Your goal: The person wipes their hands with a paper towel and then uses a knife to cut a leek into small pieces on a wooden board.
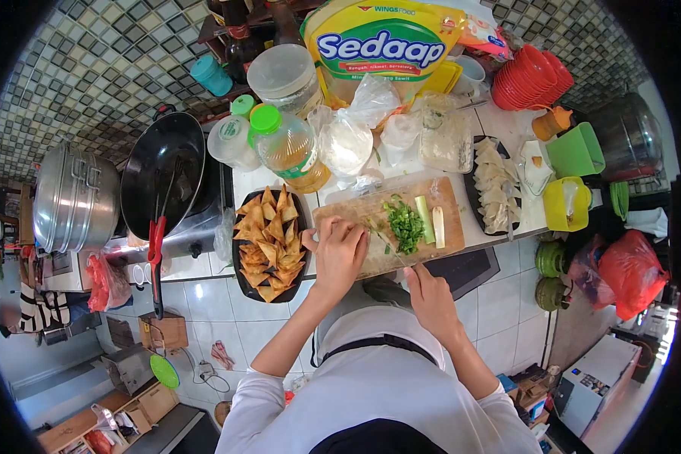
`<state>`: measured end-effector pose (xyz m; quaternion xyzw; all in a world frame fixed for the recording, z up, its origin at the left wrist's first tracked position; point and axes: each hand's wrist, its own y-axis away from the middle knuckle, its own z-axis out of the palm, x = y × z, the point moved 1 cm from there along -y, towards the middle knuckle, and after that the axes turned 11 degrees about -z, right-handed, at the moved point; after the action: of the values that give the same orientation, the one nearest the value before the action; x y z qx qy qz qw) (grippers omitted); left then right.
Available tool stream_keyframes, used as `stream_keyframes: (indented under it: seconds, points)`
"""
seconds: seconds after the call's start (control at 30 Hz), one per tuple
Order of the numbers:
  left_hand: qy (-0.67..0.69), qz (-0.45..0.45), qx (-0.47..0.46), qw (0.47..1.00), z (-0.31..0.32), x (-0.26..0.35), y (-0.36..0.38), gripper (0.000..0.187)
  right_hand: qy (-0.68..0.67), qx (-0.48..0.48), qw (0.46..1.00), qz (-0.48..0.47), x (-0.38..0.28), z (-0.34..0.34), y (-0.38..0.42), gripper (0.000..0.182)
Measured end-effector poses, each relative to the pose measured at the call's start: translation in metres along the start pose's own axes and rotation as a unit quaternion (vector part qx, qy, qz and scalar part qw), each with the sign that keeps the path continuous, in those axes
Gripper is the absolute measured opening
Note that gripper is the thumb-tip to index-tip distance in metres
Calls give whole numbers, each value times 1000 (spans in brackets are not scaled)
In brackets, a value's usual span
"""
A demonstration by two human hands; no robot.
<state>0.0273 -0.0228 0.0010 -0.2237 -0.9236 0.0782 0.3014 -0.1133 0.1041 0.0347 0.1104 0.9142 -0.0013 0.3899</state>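
A wooden cutting board lies on the white counter. My left hand rests on its left part, fingers bent over a pale green stalk. My right hand is closed round a knife at the board's front edge; the blade points up and left toward the stalk. Chopped green leaves form a pile beside the blade. Two cut stalk pieces, one green and one whitish, lie to the right of the pile.
Left of the board is a black tray of fried triangular pastries; a plate of pale dumplings lies right. Behind are an oil bottle, bags and tubs. A black wok and steamer stand left. A person in stripes is far left.
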Motion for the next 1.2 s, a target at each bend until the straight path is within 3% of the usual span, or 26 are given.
stream_keyframes:
  seconds: [0.2,0.53,0.73,0.8,1.13,1.2]
  points:
    - [-1,-47,18,999,-5,3,-4,9,-44,-17,999,-11,-1,2,-2,31]
    - [22,-41,-14,999,-8,2,-2,7,39,-53,998,8,-4,4,0,34]
    - [40,-38,-22,998,-8,5,-3,14,38,-64,997,15,-8,11,-9,35]
    - [29,-45,-19,998,-6,4,-1,15,86,-88,992,27,-14,15,-15,35]
    - [-26,-26,24,999,-14,6,-1,10,76,-61,995,19,-10,-5,-2,38]
    - [-30,-28,25,999,-12,-2,3,10,50,-89,991,81,-14,-10,-2,36]
